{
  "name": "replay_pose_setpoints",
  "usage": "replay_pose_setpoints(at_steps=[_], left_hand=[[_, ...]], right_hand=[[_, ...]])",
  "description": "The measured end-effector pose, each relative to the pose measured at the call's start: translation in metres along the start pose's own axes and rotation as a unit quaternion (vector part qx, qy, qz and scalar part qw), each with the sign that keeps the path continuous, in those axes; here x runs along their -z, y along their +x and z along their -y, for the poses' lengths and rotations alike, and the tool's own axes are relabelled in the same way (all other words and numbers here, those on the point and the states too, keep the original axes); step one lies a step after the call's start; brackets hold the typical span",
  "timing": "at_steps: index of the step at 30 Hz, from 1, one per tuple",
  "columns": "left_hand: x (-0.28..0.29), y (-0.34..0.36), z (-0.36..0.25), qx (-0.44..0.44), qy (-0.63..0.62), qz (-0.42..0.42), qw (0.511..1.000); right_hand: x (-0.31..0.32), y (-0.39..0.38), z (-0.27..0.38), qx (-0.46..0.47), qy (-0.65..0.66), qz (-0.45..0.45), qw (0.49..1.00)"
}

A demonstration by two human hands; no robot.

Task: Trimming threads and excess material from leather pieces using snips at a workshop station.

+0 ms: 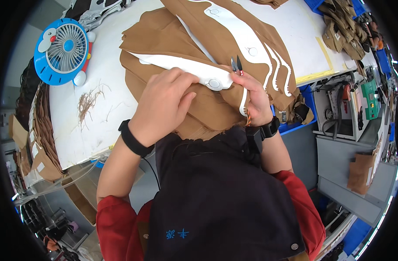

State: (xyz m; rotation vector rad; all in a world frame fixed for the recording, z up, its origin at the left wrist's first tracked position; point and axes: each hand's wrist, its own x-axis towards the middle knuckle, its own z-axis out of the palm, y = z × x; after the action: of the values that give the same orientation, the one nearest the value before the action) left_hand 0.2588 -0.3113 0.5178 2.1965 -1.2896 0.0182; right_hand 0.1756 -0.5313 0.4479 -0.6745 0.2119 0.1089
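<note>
Out on the left of the brown woven-cloth stack (155, 35), our landmark, stands a round blue-and-white plastic fan (62, 52); a gust from it could scatter the loose brown thread tangle (86, 104) lying on the same side. Now the left hand (166, 102), over the stack's near-left part: fingers curled loosely, fingertips on the long white fabric strip (181, 67), thumb standing apart, no grip closed. Light contact like that could let the strip skew or crease. And the strip itself slants across the stack's near half, its end pinched by the right hand (255, 98), which also keeps slim dark-bladed metal snips (239, 63) in its grasp. There's the danger: bare blades beside cloth and thumb; one careless squeeze could nick either. Right of the stack, a blue plastic crate (295, 127) could catch slipping layers.
</note>
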Motion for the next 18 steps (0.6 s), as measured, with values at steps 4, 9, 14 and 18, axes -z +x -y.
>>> replay_pose_setpoints(at_steps=[4,9,14,18], left_hand=[[-0.002,0.019,0.002,-0.048,-0.008,-0.014,0.999],[-0.003,0.046,0.036,-0.085,-0.058,0.125,0.987],[-0.004,0.044,0.035,-0.052,-0.061,0.164,0.983],[-0.009,0.047,0.042,-0.058,-0.081,0.166,0.981]], right_hand=[[0.006,0.006,0.0,-0.008,0.03,0.011,0.999],[-0.005,0.005,0.0,-0.001,0.032,0.014,0.999],[-0.011,-0.004,-0.006,0.207,-0.278,-0.103,0.933],[-0.011,0.001,0.003,0.351,-0.615,-0.125,0.695]])
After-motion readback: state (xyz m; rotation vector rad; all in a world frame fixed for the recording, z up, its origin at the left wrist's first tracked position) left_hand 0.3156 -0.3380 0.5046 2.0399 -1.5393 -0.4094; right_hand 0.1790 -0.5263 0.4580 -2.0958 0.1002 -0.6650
